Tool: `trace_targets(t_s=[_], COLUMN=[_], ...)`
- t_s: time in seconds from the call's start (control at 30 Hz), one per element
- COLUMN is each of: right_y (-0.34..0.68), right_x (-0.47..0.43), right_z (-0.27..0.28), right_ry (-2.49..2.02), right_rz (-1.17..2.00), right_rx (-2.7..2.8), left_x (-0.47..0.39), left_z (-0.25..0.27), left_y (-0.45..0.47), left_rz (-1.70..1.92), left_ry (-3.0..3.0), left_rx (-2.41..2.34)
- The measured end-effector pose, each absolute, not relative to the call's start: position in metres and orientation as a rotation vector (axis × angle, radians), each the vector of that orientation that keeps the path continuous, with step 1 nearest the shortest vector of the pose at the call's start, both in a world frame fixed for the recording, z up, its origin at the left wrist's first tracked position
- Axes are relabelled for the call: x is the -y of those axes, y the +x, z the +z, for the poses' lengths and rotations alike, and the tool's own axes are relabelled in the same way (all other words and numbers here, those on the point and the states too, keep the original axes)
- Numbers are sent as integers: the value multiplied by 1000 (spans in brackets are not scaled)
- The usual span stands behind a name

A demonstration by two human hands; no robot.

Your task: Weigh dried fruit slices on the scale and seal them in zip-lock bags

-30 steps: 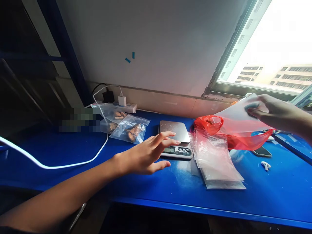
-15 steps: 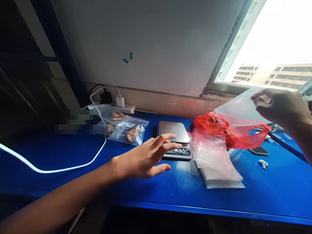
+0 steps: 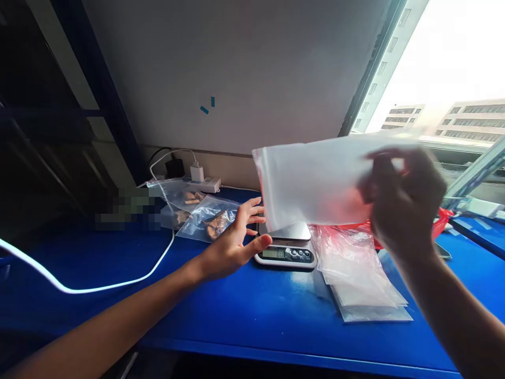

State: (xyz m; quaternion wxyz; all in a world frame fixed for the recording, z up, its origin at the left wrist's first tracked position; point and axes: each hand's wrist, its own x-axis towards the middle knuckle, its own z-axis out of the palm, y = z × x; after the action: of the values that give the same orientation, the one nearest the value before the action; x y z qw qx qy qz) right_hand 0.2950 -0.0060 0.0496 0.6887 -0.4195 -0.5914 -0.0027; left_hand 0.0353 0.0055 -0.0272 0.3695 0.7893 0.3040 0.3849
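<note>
A translucent zip-lock bag point(image 3: 311, 179) hangs in the air above the scale, its zip edge toward the left. My right hand point(image 3: 406, 195), blurred by motion, is closed on the bag's right end. Close to the zip edge, my left hand point(image 3: 236, 239) is open with fingers spread; whether a fingertip touches the bag I cannot tell. Below the bag stands the kitchen scale point(image 3: 286, 255), its metal plate partly covered and its display lit. Right of the scale lies a stack of clear bags point(image 3: 359, 273), and behind it a red plastic bag point(image 3: 440, 223) is mostly hidden.
At the left, zip-lock bags point(image 3: 213, 218) hold brown dried pieces. A white cable point(image 3: 118, 287) loops across the blue table point(image 3: 236, 321) from a charger point(image 3: 196, 172) on a power strip point(image 3: 209, 184). A phone point(image 3: 444, 251) is partly hidden behind my right forearm.
My right hand has brought the zip-lock bag leftward from over the red bag to above the scale. My left hand has drawn back slightly and turned more upright, fingers still spread.
</note>
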Motion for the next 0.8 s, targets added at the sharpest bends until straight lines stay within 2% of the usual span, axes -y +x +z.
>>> trace_targets(t_s=[0.13,0.27,0.5,0.8], right_y=[252,263,274,276], right_x=[-2,-5,-1,4], right_z=[16,-5,-15,-11], right_ry=[-857,-959,-1002,-885], right_rz=[233,250,237,341], right_rx=[1352,1228,1156,1166], left_x=[-11,-12,-9,-14], left_z=[-17,-15,-19,-16], left_y=[34,30,35,34], left_rz=[1084,1080,864,1045], left_ry=[1685,1506,1749,1734], left_rx=[-664,-764,-874,-908])
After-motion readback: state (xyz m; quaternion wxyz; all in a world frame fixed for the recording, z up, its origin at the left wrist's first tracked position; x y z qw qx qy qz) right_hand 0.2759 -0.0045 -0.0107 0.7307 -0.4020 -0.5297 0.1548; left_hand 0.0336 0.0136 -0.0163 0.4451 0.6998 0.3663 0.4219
